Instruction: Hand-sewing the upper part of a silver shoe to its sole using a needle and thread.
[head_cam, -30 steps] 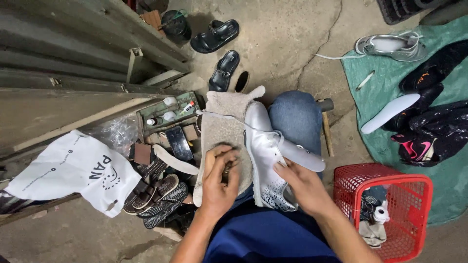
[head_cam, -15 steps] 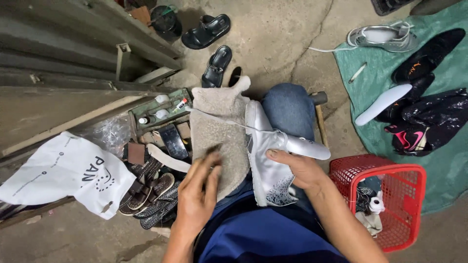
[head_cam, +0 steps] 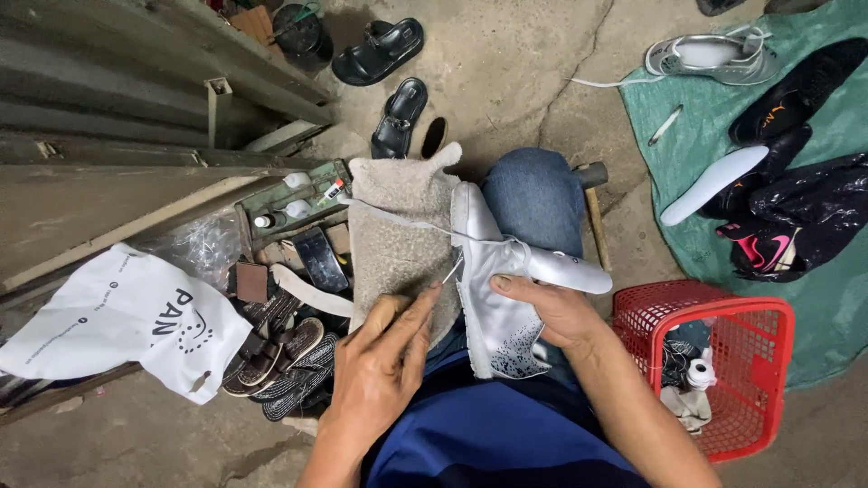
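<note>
Seen from the head camera, a person sits on a cracked grey concrete floor (head_cam: 506, 81) and looks down at their lap. A silver-white sports shoe (head_cam: 493, 289) lies on a fuzzy beige cloth (head_cam: 398, 235) spread over the knees, with a blue jeans knee (head_cam: 533, 194) just behind it. The right hand (head_cam: 551, 312) is clamped on the side of the shoe, thumb on top, and holds it down. The left hand (head_cam: 389, 361) rests on the cloth just beside the shoe, with its fingers pinched around a thin white thread (head_cam: 407, 221) that runs from the shoe across the cloth. The two hands are near each other but do not touch. By the right arm stands a red plastic basket (head_cam: 714, 316) on the floor. On the left side lies a white plastic bag (head_cam: 108, 316) next to a pile of brown sandals (head_cam: 280, 357). Two black sandals (head_cam: 389, 81) lie farther away. A green sheet (head_cam: 814, 307) in the right corner carries dark shoes.
</note>
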